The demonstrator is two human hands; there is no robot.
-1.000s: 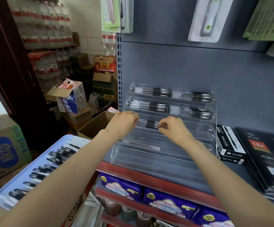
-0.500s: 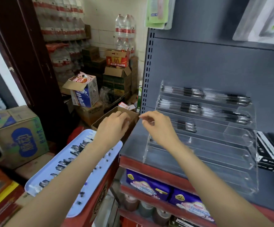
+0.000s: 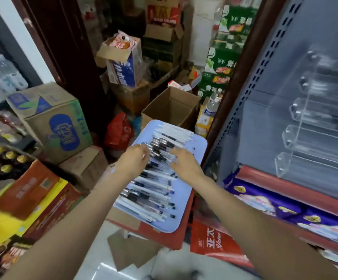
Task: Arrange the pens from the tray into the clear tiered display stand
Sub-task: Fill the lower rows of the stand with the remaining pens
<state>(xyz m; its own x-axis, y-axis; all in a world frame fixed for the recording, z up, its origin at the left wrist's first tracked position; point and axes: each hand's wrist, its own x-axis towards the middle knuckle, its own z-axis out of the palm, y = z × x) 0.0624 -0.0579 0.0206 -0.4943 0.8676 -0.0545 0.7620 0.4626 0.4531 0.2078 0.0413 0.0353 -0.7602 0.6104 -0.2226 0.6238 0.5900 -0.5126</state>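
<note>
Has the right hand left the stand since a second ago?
Yes. The right hand has moved away from the stand, leftward and down, and is now over the pens on the tray.

Motion-blurred throughout. Clear tiered display stand (image 3: 313,126) cut off by the right edge, its contents smeared beyond telling. Fingertips of left hand (image 3: 132,160) and right hand (image 3: 184,160) blurred over the pens (image 3: 154,184); grip impossible to tell.
</note>
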